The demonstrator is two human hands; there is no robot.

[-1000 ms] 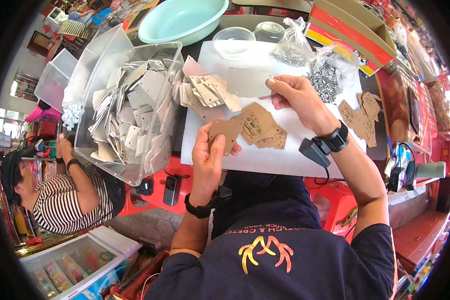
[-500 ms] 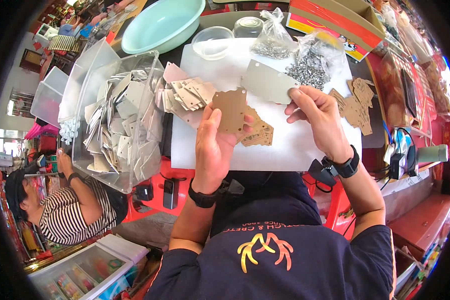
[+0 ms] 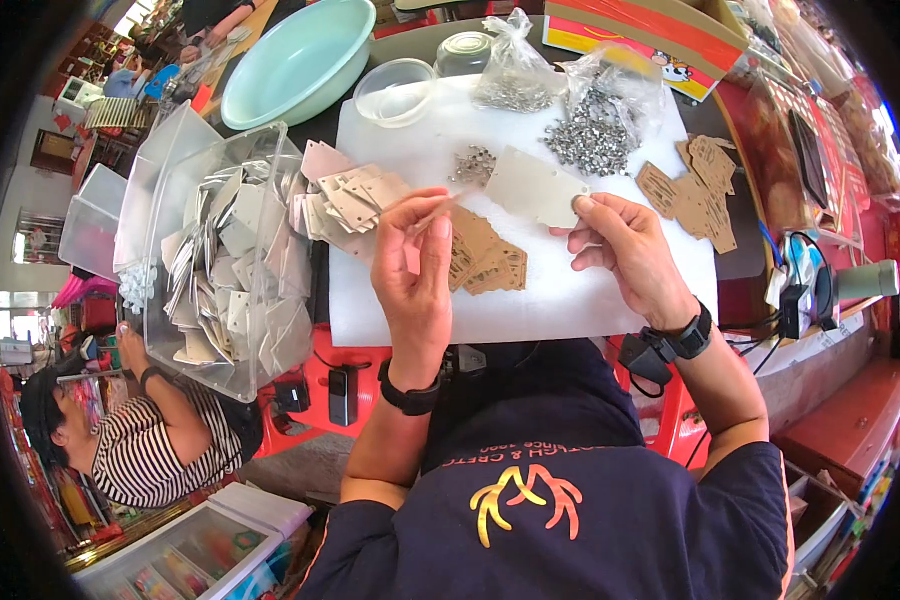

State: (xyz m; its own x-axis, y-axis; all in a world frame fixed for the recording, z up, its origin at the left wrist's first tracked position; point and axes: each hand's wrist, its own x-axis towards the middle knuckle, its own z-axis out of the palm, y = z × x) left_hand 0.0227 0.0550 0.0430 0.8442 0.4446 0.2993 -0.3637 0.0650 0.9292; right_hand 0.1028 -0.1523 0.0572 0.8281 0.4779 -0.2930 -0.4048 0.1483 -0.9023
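Observation:
My right hand (image 3: 620, 240) pinches a thin pale grey plate (image 3: 535, 187) with small corner holes by its right edge, above the white work mat (image 3: 580, 300). My left hand (image 3: 413, 275) is closed on a brown plate (image 3: 442, 207), which is turned nearly edge-on, so little of its face shows. Beyond the left fingers lie several brown cut-out plates (image 3: 490, 255) with dark markings. A fanned pile of pale plates (image 3: 355, 195) rests at the mat's left edge. A small heap of metal bits (image 3: 473, 164) sits just behind the grey plate.
At left stands a clear bin (image 3: 270, 350) full of pale plates. Further back are a mint basin (image 3: 300, 65), a clear bowl (image 3: 395, 92) and bags of metal parts (image 3: 595, 120). More brown plates (image 3: 705, 195) lie right. A person in stripes (image 3: 160, 440) sits at left.
My left hand has turned the brown plate from face-up to nearly edge-on. The grey plate in my right hand has shifted a little lower, uncovering the small metal heap. The whole view has shifted slightly.

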